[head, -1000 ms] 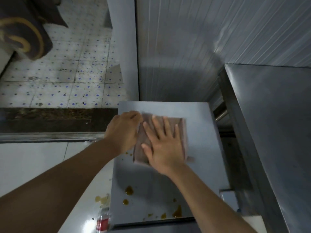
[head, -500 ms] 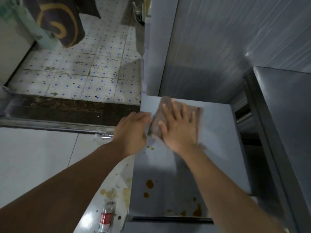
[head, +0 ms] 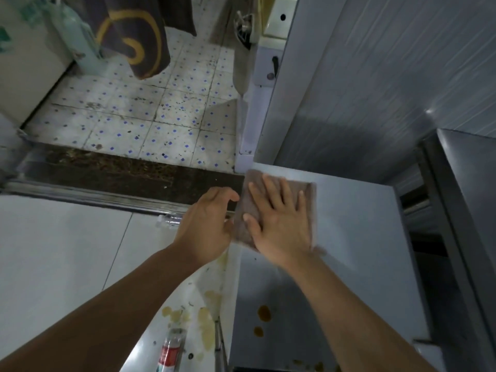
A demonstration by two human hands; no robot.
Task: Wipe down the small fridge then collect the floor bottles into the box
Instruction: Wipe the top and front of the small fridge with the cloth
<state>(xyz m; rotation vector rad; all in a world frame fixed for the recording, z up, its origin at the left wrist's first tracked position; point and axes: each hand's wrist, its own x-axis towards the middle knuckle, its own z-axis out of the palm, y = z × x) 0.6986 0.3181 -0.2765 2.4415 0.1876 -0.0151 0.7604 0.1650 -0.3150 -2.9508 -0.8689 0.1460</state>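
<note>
Big ribbed grey metal wall panel fills the upper right. Below it the small pale grey box-shaped fridge shows its flat top, w/ a taller dark steel cabinet just beside it on the right. White glossy floor tiles cover the lower left; beyond a dark grimy threshold strip lies a dirty white tiled floor w/ small blue dots. A dark grey cloth w/ a yellow swirl hangs at top, above that floor.

Folded brown-grey wiping cloth lies flat on the fridge top, at its far left corner. Right hand presses on the cloth, palm down, fingers straight and spread; it grasps nothing. Left hand sits just left of the cloth at the fridge's left edge, fingers loosely bent, fingertips at the cloth's edge; can't tell if it pinches the cloth.

Brown sticky spots mark the near part of the fridge top, well apart from the cloth. Yellowish splatter stains on the white tiles by the fridge's left side. Clear plastic bottle w/ red label lies on the floor near the btm edge. A second clear plastic bottle lies by the threshold, partly hidden behind the left hand.
</note>
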